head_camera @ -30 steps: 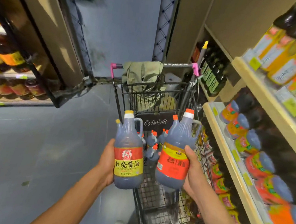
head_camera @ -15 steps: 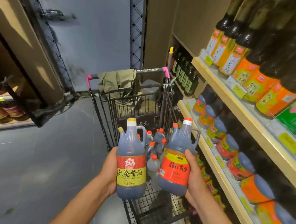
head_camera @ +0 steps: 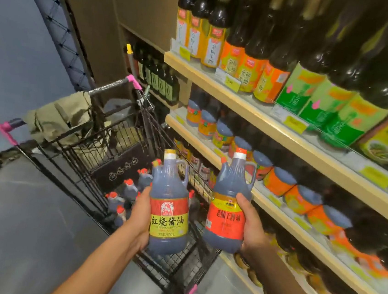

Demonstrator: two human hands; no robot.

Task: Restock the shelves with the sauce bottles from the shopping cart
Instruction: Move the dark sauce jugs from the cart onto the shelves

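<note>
The left grip (head_camera: pixel 141 215) is curled round the side of the first sauce bottle (head_camera: pixel 170 206) and holds it up straight. The right grip (head_camera: pixel 250 227) is curled round the second sauce bottle (head_camera: pixel 228 212), with the thumb lying on the front of its label. Both bottles are see-through plastic jugs full of dark sauce. Each has a fat round belly, a thin neck, a loop handle and a small cap. The first has a red label with a yellow band low down. The second has a red label with a yellow band on top. They are side by side and a little apart, above the near end of the shopping cart (head_camera: pixel 72 155).

The cart is black wire with pink corners. More small bottles (head_camera: pixel 123 194) with red caps stand at its bottom, and a tan cloth (head_camera: pixel 57 113) hangs at its far end.

Just beside the second bottle is the middle shelf (head_camera: pixel 277 209), a pale wood board with a row of jugs (head_camera: pixel 278 182) with orange labels. The upper shelf (head_camera: pixel 240 104) carries tall dark glass bottles (head_camera: pixel 237 43). The floor (head_camera: pixel 23 236) is smooth and grey.
</note>
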